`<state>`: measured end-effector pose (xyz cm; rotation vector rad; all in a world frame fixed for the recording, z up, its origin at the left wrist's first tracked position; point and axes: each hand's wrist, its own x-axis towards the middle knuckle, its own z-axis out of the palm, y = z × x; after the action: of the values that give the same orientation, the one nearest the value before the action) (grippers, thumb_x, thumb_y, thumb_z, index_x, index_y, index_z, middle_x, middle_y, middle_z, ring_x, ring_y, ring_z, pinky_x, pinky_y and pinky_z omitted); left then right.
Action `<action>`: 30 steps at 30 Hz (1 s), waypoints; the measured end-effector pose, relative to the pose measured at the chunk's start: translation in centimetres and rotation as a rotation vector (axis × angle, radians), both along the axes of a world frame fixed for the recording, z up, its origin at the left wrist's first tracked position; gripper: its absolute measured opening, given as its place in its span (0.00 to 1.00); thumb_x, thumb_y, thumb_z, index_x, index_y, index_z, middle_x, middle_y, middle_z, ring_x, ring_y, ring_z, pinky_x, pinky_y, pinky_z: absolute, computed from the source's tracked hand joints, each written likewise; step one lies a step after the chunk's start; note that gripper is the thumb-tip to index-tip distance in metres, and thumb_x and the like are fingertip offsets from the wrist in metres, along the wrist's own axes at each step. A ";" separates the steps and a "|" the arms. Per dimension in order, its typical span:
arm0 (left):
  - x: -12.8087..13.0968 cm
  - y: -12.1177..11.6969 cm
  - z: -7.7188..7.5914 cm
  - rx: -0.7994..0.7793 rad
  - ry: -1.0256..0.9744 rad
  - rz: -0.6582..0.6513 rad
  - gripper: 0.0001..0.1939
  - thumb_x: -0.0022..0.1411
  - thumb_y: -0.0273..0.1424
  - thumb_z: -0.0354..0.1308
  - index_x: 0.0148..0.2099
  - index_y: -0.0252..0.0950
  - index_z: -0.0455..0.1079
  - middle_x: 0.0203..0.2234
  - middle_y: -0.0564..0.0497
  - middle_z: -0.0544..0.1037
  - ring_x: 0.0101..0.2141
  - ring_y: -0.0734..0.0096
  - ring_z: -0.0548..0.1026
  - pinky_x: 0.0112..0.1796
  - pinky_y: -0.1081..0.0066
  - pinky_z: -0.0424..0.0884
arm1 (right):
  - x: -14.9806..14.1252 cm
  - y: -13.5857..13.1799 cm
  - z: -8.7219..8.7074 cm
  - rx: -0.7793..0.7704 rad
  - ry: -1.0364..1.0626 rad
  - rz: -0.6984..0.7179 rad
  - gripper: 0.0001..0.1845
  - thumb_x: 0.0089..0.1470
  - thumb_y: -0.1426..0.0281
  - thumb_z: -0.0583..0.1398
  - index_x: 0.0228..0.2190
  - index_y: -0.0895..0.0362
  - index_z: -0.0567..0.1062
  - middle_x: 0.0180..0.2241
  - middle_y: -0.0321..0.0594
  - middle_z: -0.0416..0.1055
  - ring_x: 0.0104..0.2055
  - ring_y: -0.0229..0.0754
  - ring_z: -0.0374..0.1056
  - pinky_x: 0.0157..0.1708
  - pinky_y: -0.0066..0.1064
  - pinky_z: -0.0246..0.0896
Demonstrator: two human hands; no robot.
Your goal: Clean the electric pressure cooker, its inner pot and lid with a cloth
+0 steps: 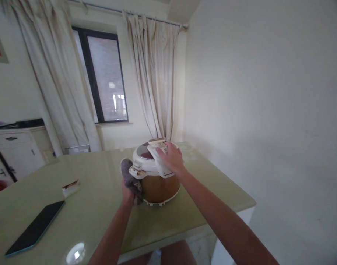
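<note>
A round cooker (pixel 158 187) with a white lid and an amber-brown body stands on the table in front of me. My left hand (pixel 129 194) presses a crumpled grey cloth (pixel 131 179) against the cooker's left side, and the cloth covers most of its fingers. On the right, my right hand (pixel 172 157) grips the white raised top part (pixel 156 156) of the lid, thumb on the near side and fingers over the far side. Stains mark the lid's side tab (pixel 137 172).
The greenish glossy table (pixel 102 206) has its right edge near a bare wall. A black tablet (pixel 35 228) and a small white-and-brown packet (pixel 70 187) lie to the left. Behind are curtains (pixel 157 73), a window (pixel 106 77) and a white cabinet (pixel 16 147).
</note>
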<state>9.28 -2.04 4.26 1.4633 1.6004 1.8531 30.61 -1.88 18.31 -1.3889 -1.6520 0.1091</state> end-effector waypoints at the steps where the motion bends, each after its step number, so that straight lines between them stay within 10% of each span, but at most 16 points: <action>1: 0.4 -0.3 -0.1 -0.007 -0.049 0.026 0.29 0.69 0.46 0.44 0.63 0.40 0.72 0.44 0.38 0.83 0.51 0.42 0.80 0.52 0.43 0.78 | 0.4 -0.1 0.4 -0.025 -0.032 0.034 0.30 0.63 0.42 0.58 0.56 0.48 0.75 0.56 0.46 0.76 0.60 0.55 0.69 0.64 0.50 0.56; 9: 7.7 -5.4 0.4 0.217 -0.285 0.275 0.31 0.75 0.48 0.44 0.69 0.33 0.62 0.63 0.35 0.72 0.65 0.55 0.70 0.63 0.59 0.66 | 4.0 2.5 2.7 -0.056 -0.192 0.081 0.28 0.71 0.48 0.50 0.35 0.52 0.79 0.36 0.39 0.79 0.40 0.44 0.73 0.42 0.32 0.61; 18: -3.1 -2.0 7.5 -0.196 -0.111 -0.156 0.28 0.66 0.53 0.52 0.44 0.33 0.78 0.35 0.43 0.84 0.39 0.53 0.81 0.41 0.61 0.77 | 3.0 3.6 0.4 0.026 -0.325 0.119 0.13 0.72 0.63 0.53 0.48 0.46 0.76 0.54 0.42 0.74 0.59 0.49 0.65 0.57 0.41 0.59; 26: -1.1 -0.5 15.8 -0.063 0.616 -0.002 0.23 0.70 0.48 0.52 0.44 0.35 0.79 0.40 0.39 0.83 0.44 0.50 0.80 0.47 0.59 0.73 | 3.6 4.9 1.9 -0.075 0.010 0.100 0.19 0.68 0.50 0.56 0.46 0.52 0.72 0.37 0.36 0.79 0.41 0.43 0.73 0.44 0.33 0.61; 30: 3.1 -4.0 15.4 0.164 1.001 -0.025 0.19 0.73 0.42 0.51 0.49 0.39 0.79 0.49 0.41 0.81 0.49 0.52 0.79 0.52 0.59 0.73 | 3.9 5.9 1.5 -0.056 0.112 0.156 0.22 0.71 0.51 0.52 0.51 0.53 0.73 0.38 0.37 0.80 0.42 0.42 0.75 0.46 0.33 0.64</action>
<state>12.41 -6.02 19.61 2.7251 1.7635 1.2766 34.47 3.99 19.83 -1.2707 -1.6721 0.3201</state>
